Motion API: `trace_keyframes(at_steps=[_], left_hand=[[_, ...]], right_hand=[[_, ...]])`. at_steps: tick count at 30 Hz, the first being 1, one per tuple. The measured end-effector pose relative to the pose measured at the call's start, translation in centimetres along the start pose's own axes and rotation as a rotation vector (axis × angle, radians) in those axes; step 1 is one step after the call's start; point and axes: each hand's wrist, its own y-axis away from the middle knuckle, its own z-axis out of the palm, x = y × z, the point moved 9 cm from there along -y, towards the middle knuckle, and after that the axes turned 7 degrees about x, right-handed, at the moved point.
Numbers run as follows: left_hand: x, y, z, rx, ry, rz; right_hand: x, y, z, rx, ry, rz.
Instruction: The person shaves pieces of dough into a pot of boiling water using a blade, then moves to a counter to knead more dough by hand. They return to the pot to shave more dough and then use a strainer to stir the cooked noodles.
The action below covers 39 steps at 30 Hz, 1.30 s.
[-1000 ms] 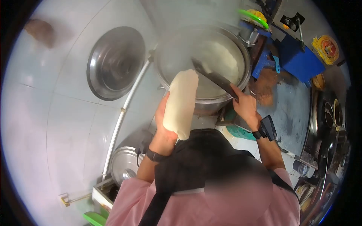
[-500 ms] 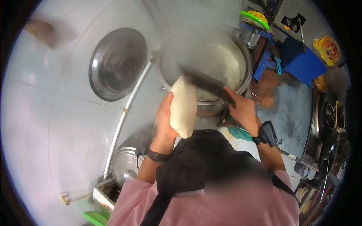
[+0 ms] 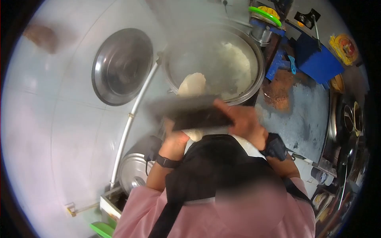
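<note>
My left hand (image 3: 173, 142) holds a long pale piece of dough (image 3: 192, 85), whose far end points at the big steaming pot (image 3: 257, 81). A dark flat blade (image 3: 198, 115), blurred by motion, crosses over the middle of the dough and hides part of it and my left fingers. My right hand (image 3: 248, 123) is closed on the right end of the blade. White foam and steam show inside the pot, just beyond the dough.
On the wall at the left hangs a round metal basin (image 3: 123, 67), beside a white pipe (image 3: 133, 111). A metal lid (image 3: 133, 172) stands lower left. Right of the pot are a grey worktop (image 3: 305, 123) and a blue box (image 3: 317, 59).
The blade has moved back toward my body, from the dough's far end to across its middle. My right hand has come left and slightly nearer. The steam over the pot has thinned.
</note>
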Motion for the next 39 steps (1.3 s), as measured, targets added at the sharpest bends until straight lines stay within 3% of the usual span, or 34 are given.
trace_keyframes(at_steps=[1,3,4,6,7,8,9,11,12,14,15,16,18,19,20,22,24,26,28,29,30,32,34,35,37,39], left_hand=[[-0.3,0.9,1.1,-0.005,-0.012,-0.008],[3.1,3.6,5.2,0.066,-1.056,0.533],[3.3,3.2,4.1,0.068,-1.055,0.535],[-0.4,1.3,1.8,-0.204,0.094,-0.166],[-0.5,1.5,2.1,-0.059,0.106,-0.16],[-0.4,1.9,2.7,-0.062,0.11,-0.156],[-0.1,1.8,2.7,-0.018,0.01,-0.122],[0.6,1.2,1.1,0.104,-0.212,0.0],[-0.4,0.7,1.1,-0.002,-0.026,-0.094],[-0.1,3.5,3.7,0.438,-0.03,0.053],[1.2,3.7,5.0,0.443,-0.395,-0.086],[0.7,3.6,4.2,0.441,-0.4,-0.089],[-0.5,2.0,2.1,0.199,-0.146,0.003],[-1.5,0.9,2.8,-0.243,0.142,-0.24],[-1.0,0.9,0.9,0.133,-0.031,-0.118],[-1.4,0.8,2.1,-0.052,0.119,-0.225],[-1.6,0.3,2.5,-0.098,0.215,-0.292],[-2.6,0.7,2.8,-0.131,0.307,-0.366],[-1.4,0.2,1.1,0.094,0.107,-0.072],[-0.5,0.2,1.8,0.059,-0.037,0.054],[-0.7,0.4,2.3,0.059,-0.037,0.051],[-0.1,0.9,2.8,0.075,-0.1,0.145],[-1.6,1.7,3.8,-0.395,0.261,-0.236],[-1.8,2.4,3.9,-0.051,0.151,-0.257],[-1.3,3.3,5.0,-0.145,0.189,-0.257],[-0.6,3.9,5.7,-0.234,0.23,-0.263]], right_hand=[[-1.4,0.2,0.6,-0.069,0.074,-0.041],[-1.3,0.7,1.8,-0.141,0.144,-0.083],[1.3,0.9,1.7,-0.068,0.137,0.018],[5.1,1.0,1.2,0.0,0.132,0.111],[8.1,1.5,1.0,-0.052,0.218,0.31],[10.4,2.2,0.7,-0.098,0.306,0.507],[10.1,2.0,0.6,-0.088,0.311,0.502],[6.4,1.4,-0.2,0.14,0.162,0.29],[4.8,1.5,0.1,0.131,0.157,0.305],[-1.7,-0.2,0.5,0.056,-0.053,-0.038],[-1.5,-0.3,0.4,0.065,-0.052,-0.034],[-1.3,-0.3,0.6,0.048,-0.066,-0.026],[0.3,-0.2,1.1,0.023,-0.077,-0.028],[4.4,0.3,1.7,-0.007,0.081,0.146],[7.8,1.2,1.9,-0.04,0.237,0.322],[9.7,1.5,1.5,-0.014,0.252,0.375],[10.2,1.7,1.3,0.007,0.268,0.439],[4.3,-0.1,0.7,0.09,0.119,0.202],[-0.1,-1.0,0.8,0.071,-0.024,0.034],[-1.9,-0.8,0.9,0.103,-0.016,-0.114],[-1.7,-0.7,0.8,0.103,-0.015,-0.112],[-0.4,-0.3,2.3,-0.063,0.071,-0.031],[3.5,-0.4,1.6,0.0,0.165,0.149],[6.3,0.0,1.2,0.007,0.23,0.268],[12.5,0.9,0.6,-0.1,0.477,0.517],[14.8,1.7,-0.7,-0.089,0.453,0.577]])
